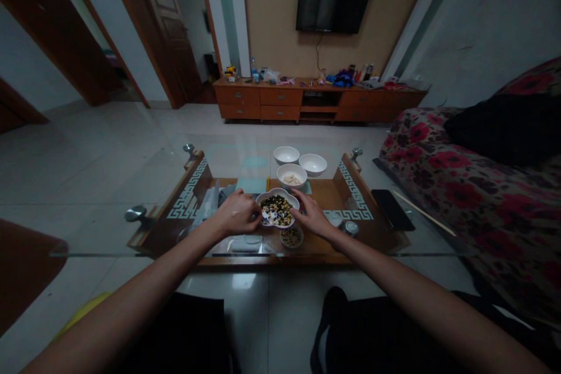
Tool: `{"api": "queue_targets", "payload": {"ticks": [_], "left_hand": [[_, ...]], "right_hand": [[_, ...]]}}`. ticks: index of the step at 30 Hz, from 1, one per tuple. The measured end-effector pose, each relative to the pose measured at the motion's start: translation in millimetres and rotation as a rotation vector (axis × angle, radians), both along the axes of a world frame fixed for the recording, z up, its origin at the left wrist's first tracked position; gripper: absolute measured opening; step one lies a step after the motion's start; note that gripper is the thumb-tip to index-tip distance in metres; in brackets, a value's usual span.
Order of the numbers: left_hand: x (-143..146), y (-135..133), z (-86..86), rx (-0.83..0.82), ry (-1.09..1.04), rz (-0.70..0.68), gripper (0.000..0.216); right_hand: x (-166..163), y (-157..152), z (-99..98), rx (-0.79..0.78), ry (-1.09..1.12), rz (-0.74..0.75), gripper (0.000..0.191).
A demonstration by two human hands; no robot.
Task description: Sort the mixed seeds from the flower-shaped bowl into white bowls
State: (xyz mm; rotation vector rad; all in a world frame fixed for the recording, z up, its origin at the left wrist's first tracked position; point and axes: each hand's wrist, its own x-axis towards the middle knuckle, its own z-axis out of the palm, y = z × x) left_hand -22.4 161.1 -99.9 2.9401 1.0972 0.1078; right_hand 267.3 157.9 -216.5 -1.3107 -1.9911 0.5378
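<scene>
A white scalloped bowl [276,226] of mixed beans, dark, yellow, green and white, rests on the glass table between my hands. My left hand [239,211] is closed at its left rim, fingers curled and thumb pressed in; whatever is between the fingertips is hidden. At the right rim, my right hand [311,215] has its fingers apart, with thumb and forefinger at the bowl's edge. Just beyond stands a white round bowl [291,169] with some pale pieces inside. A small dish [291,238] of similar mixed beans shows just on the near side of the scalloped bowl.
Two more white bowls, a left one [286,155] and a right one [312,164], stand at the back. A black phone [392,210] and a thin stick [425,214] lie at the right. The glass table's front edge [245,255] runs before my knees; a flowered sofa [491,228] is rightward.
</scene>
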Motion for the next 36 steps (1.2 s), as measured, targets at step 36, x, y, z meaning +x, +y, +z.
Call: {"api": "queue_targets", "payload": {"ticks": [36], "left_hand": [[-5.8, 4.9, -0.8, -0.018, -0.043, -0.035, 0.028]], "right_hand": [[-5.0, 0.3, -2.7, 0.054, -0.036, -0.025, 0.061]]}}
